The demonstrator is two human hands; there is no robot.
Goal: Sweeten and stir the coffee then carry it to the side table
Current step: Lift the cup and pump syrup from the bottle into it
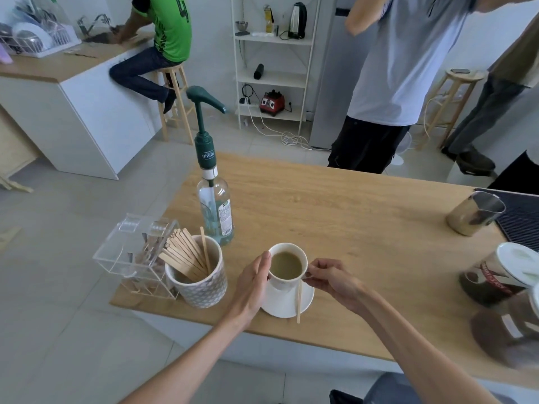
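Note:
A white cup of milky coffee (287, 265) stands on a white saucer (280, 304) near the front edge of the wooden table (350, 228). A wooden stir stick (298, 301) lies across the saucer's right side, pointing toward me. My left hand (250, 287) rests flat against the cup's left side, fingers straight. My right hand (332, 279) pinches the cup's handle on the right. A syrup bottle with a green pump (214, 199) stands just behind the cup to the left.
A patterned mug full of wooden stir sticks (198, 275) and a clear plastic dispenser (137, 258) stand left of the cup. A metal pitcher (475, 212), a dark mat (522, 217) and jars (501, 275) sit at the right. People stand beyond the table.

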